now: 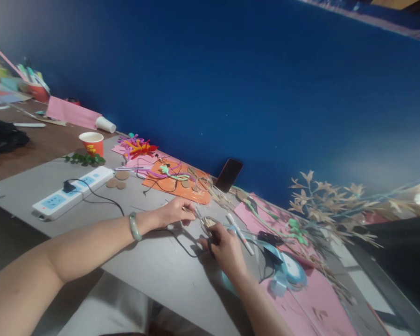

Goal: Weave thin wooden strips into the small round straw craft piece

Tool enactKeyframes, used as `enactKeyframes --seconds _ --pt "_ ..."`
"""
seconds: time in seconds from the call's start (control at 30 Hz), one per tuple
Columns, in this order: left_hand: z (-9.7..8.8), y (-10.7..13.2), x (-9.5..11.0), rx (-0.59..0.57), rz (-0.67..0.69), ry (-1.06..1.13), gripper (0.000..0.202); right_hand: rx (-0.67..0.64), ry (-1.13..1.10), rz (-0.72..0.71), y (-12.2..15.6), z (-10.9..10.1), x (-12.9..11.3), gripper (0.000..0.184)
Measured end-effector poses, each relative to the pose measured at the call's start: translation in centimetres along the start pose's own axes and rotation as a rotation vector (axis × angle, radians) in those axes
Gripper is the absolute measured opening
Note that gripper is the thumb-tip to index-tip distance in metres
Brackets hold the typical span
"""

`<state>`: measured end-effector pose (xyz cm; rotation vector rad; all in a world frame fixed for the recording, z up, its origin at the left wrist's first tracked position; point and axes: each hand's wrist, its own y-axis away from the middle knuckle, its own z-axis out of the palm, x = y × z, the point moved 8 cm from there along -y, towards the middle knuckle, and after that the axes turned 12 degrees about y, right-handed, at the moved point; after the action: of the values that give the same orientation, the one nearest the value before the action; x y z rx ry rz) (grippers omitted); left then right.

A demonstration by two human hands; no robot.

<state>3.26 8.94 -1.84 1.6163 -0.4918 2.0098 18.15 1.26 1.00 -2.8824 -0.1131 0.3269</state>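
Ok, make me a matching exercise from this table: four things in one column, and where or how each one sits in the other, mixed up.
1 red cup
2 white cup
3 phone
4 power strip

A leaning on the blue wall
B lying on its side
C black plug in it
D upright by the green leaves

Pairs: 1-D, 2-B, 3-A, 4-C

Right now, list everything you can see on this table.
table: one, grey, beneath everything
power strip: one, white, left
red cup: one, red, upright behind power strip
white cup: one, white, tipped over, far left
phone: one, dark, leaning on wall
orange sheet: one, orange, centre
pink sheet: one, pink, right
ribbon: one, light blue, on pink sheet
branches: several, tan, right, along wall
left hand: one, green bracelet, fingers pinched, centre
right hand: one, closed on dark tool, centre
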Motion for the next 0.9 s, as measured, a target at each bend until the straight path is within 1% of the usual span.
enactKeyframes --seconds 0.13,0.37,0.63,0.9 --pt "0.1 0.01 0.11 -0.003 -0.007 0.026 0.016 -0.043 -0.023 -0.011 -0.01 0.28 -0.08 0.021" --pt "0.2 0.08 0.32 0.0 0.004 0.038 0.017 -0.088 -0.035 0.024 -0.05 0.42 -0.04 0.024" --pt "0.38 0.18 0.68 -0.004 0.008 0.042 0.015 -0.083 -0.035 0.01 0.0 0.27 -0.29 0.023" --pt "0.53 0.25 1.0 -0.022 0.024 0.041 0.013 -0.092 -0.028 0.028 0.06 0.43 -0.15 0.024"
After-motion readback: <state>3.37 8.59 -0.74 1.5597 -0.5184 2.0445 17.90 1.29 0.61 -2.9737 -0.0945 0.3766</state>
